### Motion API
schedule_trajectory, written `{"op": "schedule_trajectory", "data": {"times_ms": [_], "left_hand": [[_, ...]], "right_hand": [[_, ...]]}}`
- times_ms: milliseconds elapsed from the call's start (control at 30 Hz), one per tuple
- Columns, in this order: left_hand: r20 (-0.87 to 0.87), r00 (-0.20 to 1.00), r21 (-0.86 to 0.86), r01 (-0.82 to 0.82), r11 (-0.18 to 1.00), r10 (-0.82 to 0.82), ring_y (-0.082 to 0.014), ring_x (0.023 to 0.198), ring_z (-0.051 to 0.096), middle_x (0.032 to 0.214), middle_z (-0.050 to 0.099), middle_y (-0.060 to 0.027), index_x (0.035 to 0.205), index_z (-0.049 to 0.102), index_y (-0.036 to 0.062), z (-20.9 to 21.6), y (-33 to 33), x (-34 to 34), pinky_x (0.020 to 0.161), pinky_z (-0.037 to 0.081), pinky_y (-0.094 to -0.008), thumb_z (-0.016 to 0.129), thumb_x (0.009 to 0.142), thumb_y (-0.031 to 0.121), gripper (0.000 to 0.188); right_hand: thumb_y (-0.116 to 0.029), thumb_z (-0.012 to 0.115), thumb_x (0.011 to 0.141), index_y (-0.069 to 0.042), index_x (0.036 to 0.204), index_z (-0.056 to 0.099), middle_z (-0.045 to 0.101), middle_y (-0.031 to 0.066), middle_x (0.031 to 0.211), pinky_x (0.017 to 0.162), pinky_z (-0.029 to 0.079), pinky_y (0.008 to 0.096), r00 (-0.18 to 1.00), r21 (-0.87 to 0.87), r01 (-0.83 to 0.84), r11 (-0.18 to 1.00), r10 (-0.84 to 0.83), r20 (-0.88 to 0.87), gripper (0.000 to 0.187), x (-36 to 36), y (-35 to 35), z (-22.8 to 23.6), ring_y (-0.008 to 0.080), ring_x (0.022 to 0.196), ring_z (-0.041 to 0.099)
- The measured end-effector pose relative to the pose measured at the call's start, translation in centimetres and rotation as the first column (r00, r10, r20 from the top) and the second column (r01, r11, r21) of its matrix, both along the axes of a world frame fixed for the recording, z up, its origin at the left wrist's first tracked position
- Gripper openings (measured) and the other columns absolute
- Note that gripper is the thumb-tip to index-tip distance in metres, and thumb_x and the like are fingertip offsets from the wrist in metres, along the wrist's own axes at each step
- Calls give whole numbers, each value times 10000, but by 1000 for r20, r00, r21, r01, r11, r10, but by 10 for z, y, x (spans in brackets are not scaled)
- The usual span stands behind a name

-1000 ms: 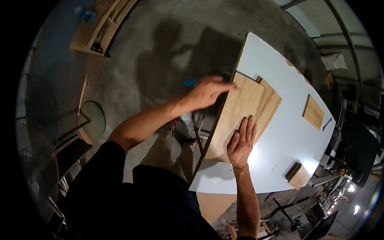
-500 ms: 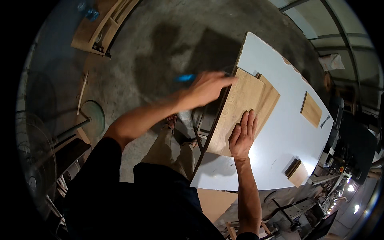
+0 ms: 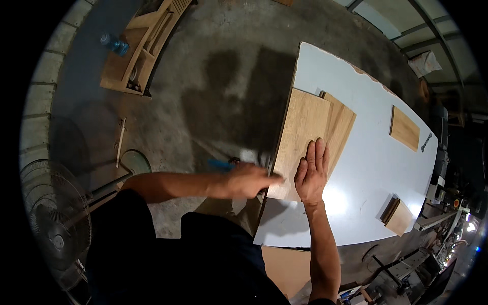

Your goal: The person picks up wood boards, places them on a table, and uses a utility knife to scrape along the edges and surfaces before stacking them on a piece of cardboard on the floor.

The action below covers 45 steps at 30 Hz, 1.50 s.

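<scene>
My right hand lies flat on a light wooden board, fingers stretched out and pressing on its near part. The board rests along the left edge of a white tabletop. A second wooden board lies beside and partly under it. At the first board's near left edge, my left hand is closed on a slim blue tool, with the index finger reaching onto the wood. Motion smears the tool, so its exact kind cannot be made out.
Farther right on the tabletop are a small wooden piece, a wrench and a little stack of wood pieces. A standing fan is at left. Beyond it stands a wooden cabinet with a blue bottle on top.
My left hand has come nearer along the board's left edge with the blue tool, from the far corner to the near end. My right hand still presses on the board.
</scene>
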<state>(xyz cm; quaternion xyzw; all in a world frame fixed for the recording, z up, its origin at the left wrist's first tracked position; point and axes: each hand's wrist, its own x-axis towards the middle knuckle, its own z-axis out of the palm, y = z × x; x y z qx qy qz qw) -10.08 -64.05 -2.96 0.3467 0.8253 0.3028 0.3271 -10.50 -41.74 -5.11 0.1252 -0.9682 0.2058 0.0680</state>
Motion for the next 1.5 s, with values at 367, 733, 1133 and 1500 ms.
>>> {"op": "schedule_trajectory", "data": {"times_ms": [367,733,1133,1500], "left_hand": [[21,667,418,-683,599,745,-198,573,589,713,641,-113,1212,564,-24,-36,11,-192,524,484,-340,698,826,170,452],[734,494,252,-836,488,467,-97,608,572,733,648,-35,856,686,4,-47,9,-185,514,424,-243,713,828,165,166],[845,399,211,-860,464,357,-132,768,578,929,588,-39,1139,585,59,-46,-21,-147,593,487,-292,712,849,259,374],[-8,752,226,-641,734,659,-256,721,610,846,632,-147,1195,561,54,-77,-18,-140,622,501,-391,520,885,107,317]], "right_hand": [[-138,464,947,12,1376,460,393,196,1466,1126,283,479,1000,19,4,1000,-3,-20,455,0,2,-1,454,1358,317],[-134,467,947,24,1369,462,388,208,1465,1128,269,489,1000,-2,-6,1000,6,-22,451,0,1,-1,467,1360,305],[-136,472,941,4,1370,471,390,198,1466,1127,280,470,1000,-25,11,1000,-12,-25,451,1,0,0,455,1364,307],[-130,479,936,9,1365,475,397,203,1459,1125,288,466,999,-20,0,1000,-1,-35,451,1,-2,2,458,1359,312]]}}
